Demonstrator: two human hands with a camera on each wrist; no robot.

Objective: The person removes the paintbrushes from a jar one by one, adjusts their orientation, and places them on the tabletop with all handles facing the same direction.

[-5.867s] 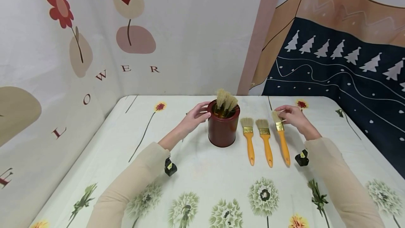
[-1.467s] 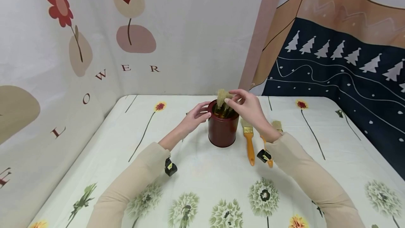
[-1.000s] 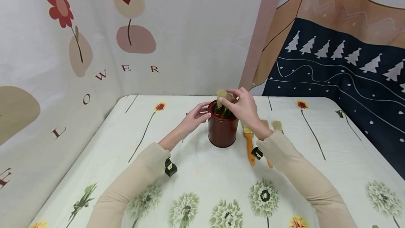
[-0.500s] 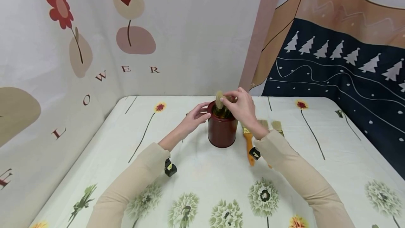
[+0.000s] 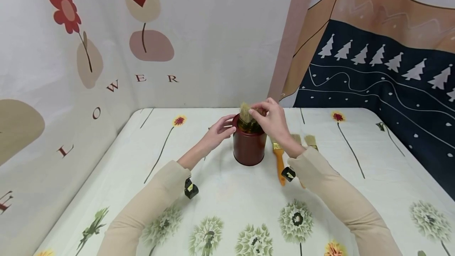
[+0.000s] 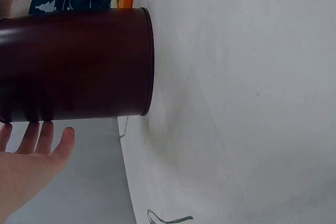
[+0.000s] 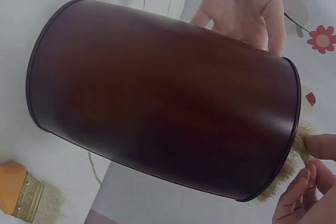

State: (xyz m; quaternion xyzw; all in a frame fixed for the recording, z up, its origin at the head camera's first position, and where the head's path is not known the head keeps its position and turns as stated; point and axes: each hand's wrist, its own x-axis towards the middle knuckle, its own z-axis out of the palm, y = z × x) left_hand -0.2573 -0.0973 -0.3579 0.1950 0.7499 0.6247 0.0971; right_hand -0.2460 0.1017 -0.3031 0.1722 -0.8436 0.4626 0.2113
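The bristle tip of a paintbrush [image 5: 257, 110] standing in the dark red tin [image 5: 249, 145] is pinched by the curled fingers [image 5: 254, 113] of the right hand [image 5: 270, 121], held over the tin's mouth. Another brush head [image 5: 245, 112] is seen upright in the tin beside it. The tin's left wall is touched by the straight, relaxed fingers [image 5: 227, 121] of the left hand [image 5: 219, 131], with nothing gripped. The tin is stood near the middle of the desk [image 5: 220, 192], covered with a flower-printed cloth. Just right of it, orange-handled paintbrushes [image 5: 279, 157] are laid flat, partly hidden by the right sleeve [image 5: 341, 204].
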